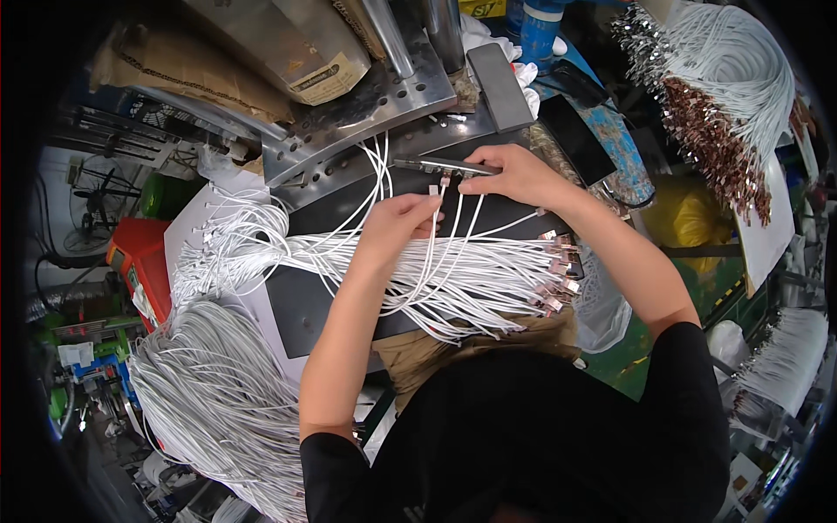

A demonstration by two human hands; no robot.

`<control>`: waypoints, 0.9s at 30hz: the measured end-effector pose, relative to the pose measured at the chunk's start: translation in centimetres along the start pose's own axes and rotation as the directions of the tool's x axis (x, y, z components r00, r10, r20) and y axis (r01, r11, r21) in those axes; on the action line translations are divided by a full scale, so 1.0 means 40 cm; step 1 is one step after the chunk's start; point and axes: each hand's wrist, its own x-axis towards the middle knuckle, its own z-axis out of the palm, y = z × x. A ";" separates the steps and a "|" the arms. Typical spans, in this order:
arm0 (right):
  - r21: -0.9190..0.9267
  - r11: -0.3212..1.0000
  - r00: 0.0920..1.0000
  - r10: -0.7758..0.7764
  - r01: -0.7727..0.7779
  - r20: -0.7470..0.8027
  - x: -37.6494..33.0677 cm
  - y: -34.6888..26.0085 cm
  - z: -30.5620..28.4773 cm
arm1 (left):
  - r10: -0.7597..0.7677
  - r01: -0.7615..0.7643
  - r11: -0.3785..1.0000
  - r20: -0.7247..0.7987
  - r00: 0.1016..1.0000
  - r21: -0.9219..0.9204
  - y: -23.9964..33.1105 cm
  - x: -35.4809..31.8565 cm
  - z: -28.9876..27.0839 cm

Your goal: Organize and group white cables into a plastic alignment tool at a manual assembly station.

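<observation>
My left hand is closed in a pinch at the end of a white cable, and a small pale connector tip shows just above its thumb. To the right of it, my right hand grips the end of a narrow dark metal bar between thumb and fingers. A cable end with a copper-coloured connector sits against the lower edge of the bar. Below both hands, a bundle of white cables lies across a black work surface, its metallic connectors toward the right.
A perforated steel machine plate with posts stands ahead. A grey block and a black phone-like slab lie at the upper right. Thick cable coils lie at lower left and far right. A red bin stands left.
</observation>
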 end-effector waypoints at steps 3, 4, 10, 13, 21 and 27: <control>-0.005 1.000 1.000 0.011 -0.011 -0.013 0.006 0.010 -0.004 | 0.010 -0.010 0.999 -0.008 1.000 0.038 -0.007 -0.002 -0.015; -0.008 1.000 1.000 0.006 -0.006 -0.011 0.007 0.013 -0.007 | 0.003 -0.003 1.000 -0.008 1.000 0.015 -0.007 -0.002 -0.018; -0.013 1.000 0.999 -0.026 0.026 0.027 -0.004 0.001 -0.005 | -0.045 0.030 0.994 -0.138 0.989 -0.110 0.007 0.001 -0.008; -0.009 1.000 0.999 -0.009 0.009 0.040 -0.001 0.000 -0.006 | -0.114 0.097 0.987 -0.133 0.985 -0.127 0.010 0.005 -0.020; -0.061 0.996 0.996 -0.066 0.069 0.052 0.003 0.025 -0.008 | -0.084 0.077 0.993 -0.088 0.993 -0.086 0.013 -0.003 -0.003; -0.338 0.939 0.996 -0.080 0.063 -0.034 -0.019 -0.028 0.018 | 0.131 -0.064 0.949 -0.203 0.970 0.310 -0.004 -0.017 0.011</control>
